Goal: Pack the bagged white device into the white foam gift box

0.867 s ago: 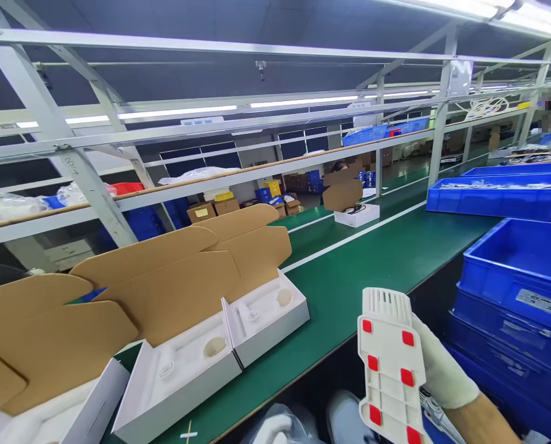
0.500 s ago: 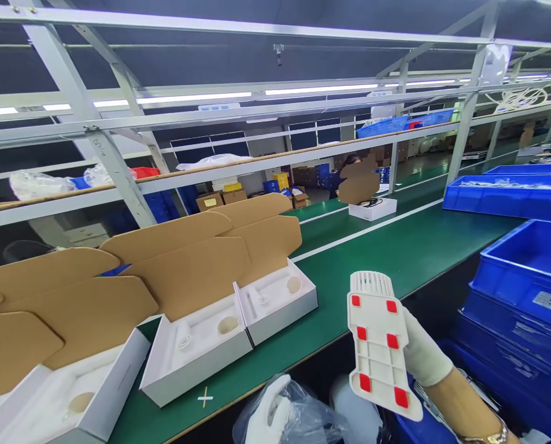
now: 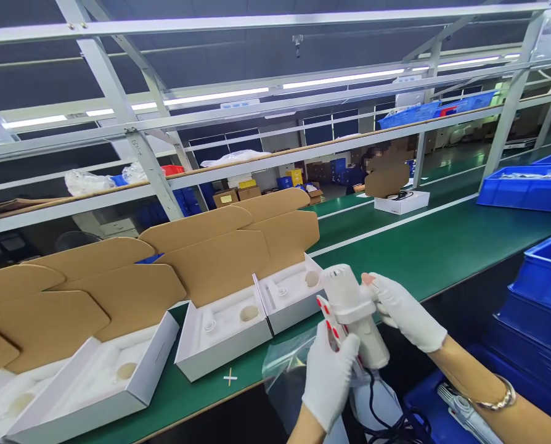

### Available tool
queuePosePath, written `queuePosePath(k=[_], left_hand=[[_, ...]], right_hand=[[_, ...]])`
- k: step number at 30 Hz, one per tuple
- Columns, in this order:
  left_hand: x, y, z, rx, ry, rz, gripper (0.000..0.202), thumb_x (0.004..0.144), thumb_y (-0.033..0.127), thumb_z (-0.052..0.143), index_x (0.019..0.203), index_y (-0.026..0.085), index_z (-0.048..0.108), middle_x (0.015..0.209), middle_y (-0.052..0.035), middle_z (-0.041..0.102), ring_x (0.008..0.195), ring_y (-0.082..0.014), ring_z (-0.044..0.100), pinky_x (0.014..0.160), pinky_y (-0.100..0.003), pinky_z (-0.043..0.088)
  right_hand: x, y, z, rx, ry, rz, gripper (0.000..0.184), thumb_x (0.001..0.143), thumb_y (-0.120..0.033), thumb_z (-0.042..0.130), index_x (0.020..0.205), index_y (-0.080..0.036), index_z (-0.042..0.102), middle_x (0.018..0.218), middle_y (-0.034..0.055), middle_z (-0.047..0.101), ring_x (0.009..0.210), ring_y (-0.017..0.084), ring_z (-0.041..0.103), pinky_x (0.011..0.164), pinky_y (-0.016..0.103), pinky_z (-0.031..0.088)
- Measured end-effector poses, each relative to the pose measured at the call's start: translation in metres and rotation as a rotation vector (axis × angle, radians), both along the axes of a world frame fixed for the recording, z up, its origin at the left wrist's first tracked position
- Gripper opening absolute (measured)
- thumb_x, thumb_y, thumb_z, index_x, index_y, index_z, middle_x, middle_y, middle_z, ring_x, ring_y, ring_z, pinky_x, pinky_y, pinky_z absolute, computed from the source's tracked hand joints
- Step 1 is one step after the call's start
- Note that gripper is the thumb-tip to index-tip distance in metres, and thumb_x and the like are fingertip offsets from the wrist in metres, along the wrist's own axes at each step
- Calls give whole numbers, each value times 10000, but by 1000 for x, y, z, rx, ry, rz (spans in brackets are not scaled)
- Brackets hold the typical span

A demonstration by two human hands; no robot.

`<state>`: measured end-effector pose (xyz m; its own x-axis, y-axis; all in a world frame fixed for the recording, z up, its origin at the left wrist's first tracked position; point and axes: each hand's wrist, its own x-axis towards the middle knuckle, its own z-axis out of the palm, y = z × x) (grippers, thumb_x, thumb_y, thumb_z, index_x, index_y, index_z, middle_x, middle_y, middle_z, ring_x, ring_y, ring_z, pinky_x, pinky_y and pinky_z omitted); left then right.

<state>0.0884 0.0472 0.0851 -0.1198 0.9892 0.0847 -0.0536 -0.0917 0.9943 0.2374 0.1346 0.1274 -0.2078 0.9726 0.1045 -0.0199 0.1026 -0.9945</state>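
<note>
Over the table's front edge I hold a white plastic device (image 3: 365,336) with a rounded, slotted end and a black cord (image 3: 372,401) hanging below. Red pads show along its flat side, which faces left. My left hand (image 3: 328,370) is closed around its lower left part. A clear plastic bag (image 3: 282,367) hangs beside that hand; whether the fingers pinch it, I cannot tell. On the device's right side, my right hand (image 3: 405,308) has its fingers bent against the body, one fingertip poking bare from the white glove. Nearest are open white boxes (image 3: 229,351) with moulded white inserts.
The boxes' brown lids stand upright along the green table (image 3: 446,240). Stacked blue bins (image 3: 541,296) rise at the right, and a lower bin (image 3: 435,394) holds similar parts. A metal shelf frame (image 3: 275,169) crosses above. Across the table, a person is partly behind another open box (image 3: 402,202).
The device has turned from its red-padded flat side to its rounded side. My left hand has risen from below to grasp it, and the bag came up too. The view has shifted.
</note>
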Motion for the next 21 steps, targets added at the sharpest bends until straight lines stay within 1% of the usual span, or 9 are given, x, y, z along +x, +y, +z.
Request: queuePosePath(k=[2,4,6,7,9,12,14,18,21], left_hand=[[8,10,-9,21,-352,-30,618,743,689,786,1062,166,710,1152,-136,763,1158,-324,672,1084,-424,495],[12,15,-17,-13,-648,-62,695,665,730,837,1035,149,743,1154,-140,769,1249,-332,648,1157,-414,450],[12,16,-22,-28,-773,-58,679,641,682,889,1035,143,769,1152,-131,777,1302,-323,626,1209,-397,401],[11,15,-23,-22,-783,-45,667,650,661,899,1054,144,776,1161,-124,777,1313,-317,619,1222,-396,386],[7,12,-24,-16,-751,-22,671,666,666,892,1072,143,783,1154,-118,782,1290,-320,631,1217,-419,395],[-2,8,-21,-54,-611,-101,714,677,731,849,1039,119,787,1061,-141,797,1158,-359,690,1155,-505,452],[-5,7,-17,-54,-546,-177,716,692,737,835,1044,115,787,1057,-153,797,1126,-370,699,1143,-529,456],[-2,8,-11,-73,-662,-203,713,623,723,883,1053,160,796,1155,-129,779,1178,-357,682,1136,-484,480],[6,7,-18,-210,-765,-184,675,566,735,892,930,174,805,1111,-119,783,1149,-348,694,1087,-451,534]], right_hand=[[-5,-2,9,124,-113,19,665,832,-893,537,856,-229,520,617,-73,359,504,95,293,411,206,275],[-5,-5,12,246,-233,23,719,897,-869,465,1138,-208,616,730,-4,569,599,157,499,520,277,465],[0,-11,6,423,-348,6,902,877,-893,469,1439,-189,498,1043,106,702,880,272,670,809,417,595],[5,-14,1,537,-404,20,1012,846,-917,490,1543,-189,391,1253,160,671,1070,336,674,964,494,574],[13,-20,-13,781,-489,100,1182,789,-939,550,1656,-237,160,1606,198,405,1390,428,509,1153,583,459],[21,-27,-27,1026,-530,160,1199,822,-830,658,1680,-310,1,1750,108,45,1585,433,134,1258,580,313],[19,-29,-27,1114,-506,126,1183,844,-745,713,1683,-283,20,1747,98,49,1598,416,61,1292,571,224],[5,-34,-11,1105,-429,99,1097,831,-514,814,1666,-296,137,1708,116,204,1564,424,228,1291,563,265],[1,-32,-1,1008,-385,180,1003,854,-566,790,1647,-353,214,1702,88,245,1548,406,284,1273,546,318]])
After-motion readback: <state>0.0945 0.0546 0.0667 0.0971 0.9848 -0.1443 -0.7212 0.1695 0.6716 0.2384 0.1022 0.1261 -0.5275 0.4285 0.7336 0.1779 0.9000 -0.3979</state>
